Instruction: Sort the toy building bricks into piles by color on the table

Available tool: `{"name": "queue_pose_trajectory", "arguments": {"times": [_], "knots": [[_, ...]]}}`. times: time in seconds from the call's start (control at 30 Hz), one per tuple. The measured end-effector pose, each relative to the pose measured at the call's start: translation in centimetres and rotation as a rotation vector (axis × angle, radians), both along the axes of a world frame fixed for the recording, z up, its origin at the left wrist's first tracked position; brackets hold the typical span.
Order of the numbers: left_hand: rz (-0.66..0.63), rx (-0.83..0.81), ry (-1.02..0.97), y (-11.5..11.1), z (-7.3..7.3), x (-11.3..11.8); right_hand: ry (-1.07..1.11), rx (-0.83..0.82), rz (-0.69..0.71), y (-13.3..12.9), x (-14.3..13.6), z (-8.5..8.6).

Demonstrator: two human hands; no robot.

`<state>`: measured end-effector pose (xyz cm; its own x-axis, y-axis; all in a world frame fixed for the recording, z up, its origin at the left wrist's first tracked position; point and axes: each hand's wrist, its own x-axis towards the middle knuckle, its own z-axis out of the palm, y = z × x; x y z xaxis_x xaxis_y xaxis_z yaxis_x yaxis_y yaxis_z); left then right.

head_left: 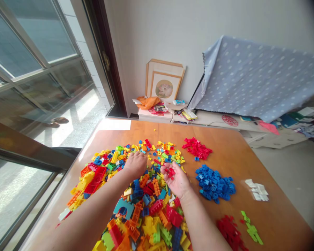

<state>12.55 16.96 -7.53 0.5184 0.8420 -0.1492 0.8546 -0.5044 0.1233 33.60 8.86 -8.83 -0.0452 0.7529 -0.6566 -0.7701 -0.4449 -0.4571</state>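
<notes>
Over the far part of a mixed pile of toy building bricks (151, 209) is my left hand (136, 164), back up. Its fingers curl down into the bricks; their tips, and anything in them, are hidden. My right hand (178, 181) is turned palm up at the pile's right side, fingers cupped around several small red bricks (170, 172). Small yellow, blue, green and orange pieces lie between and around both hands. Larger bricks fill the near part of the pile, among them a teal arch brick (123, 208) and a long red brick (96, 179) at the left.
Sorted heaps stand on the wooden table (225, 143): red bricks (197, 149), blue bricks (216, 183), white pieces (256, 190), lime-green pieces (252, 228) and more red bricks (230, 233) by my right forearm. White paper (115, 124) lies at the far left edge. A low cabinet (211, 120) stands beyond.
</notes>
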Motion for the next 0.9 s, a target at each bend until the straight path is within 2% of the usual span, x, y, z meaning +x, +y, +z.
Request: {"name": "queue_pose_trajectory", "arguments": {"times": [0.1,0.17,0.27,0.37,0.47,0.57,0.7,0.83,0.9], "knots": [[0.036,0.02,-0.199,-0.8,1.9,0.9,-0.003,0.009,-0.016,-1.2,-0.2,0.6],[0.008,0.012,-0.353,-1.9,3.3,2.2,0.008,0.026,-0.048,-2.0,-0.3,0.9],[-0.124,-0.036,-0.492,-4.2,5.1,4.5,0.063,0.068,-0.102,-3.5,-0.3,1.4],[-0.266,-0.086,-0.54,-6.4,5.8,6.8,0.108,0.107,-0.154,-5.1,0.2,1.8],[-0.333,-0.12,-0.603,-7.6,5.7,8.3,0.062,0.102,-0.232,-7.2,1.3,1.7],[-0.323,-0.139,-0.663,-7.9,5.3,9.2,-0.121,0.124,-0.32,-9.8,3.2,1.0],[-0.301,-0.121,-0.685,-7.4,4.5,9.4,-0.574,0.067,-0.56,-14.2,7.2,-1.0],[-0.266,-0.074,-0.711,-6.5,3.3,8.9,-1.008,-0.106,-0.81,-19.3,12.8,-3.6],[-0.227,-0.057,-0.717,-5.9,2.8,8.5,-1.206,-0.236,-0.849,-21.7,15.3,-4.9]]}}
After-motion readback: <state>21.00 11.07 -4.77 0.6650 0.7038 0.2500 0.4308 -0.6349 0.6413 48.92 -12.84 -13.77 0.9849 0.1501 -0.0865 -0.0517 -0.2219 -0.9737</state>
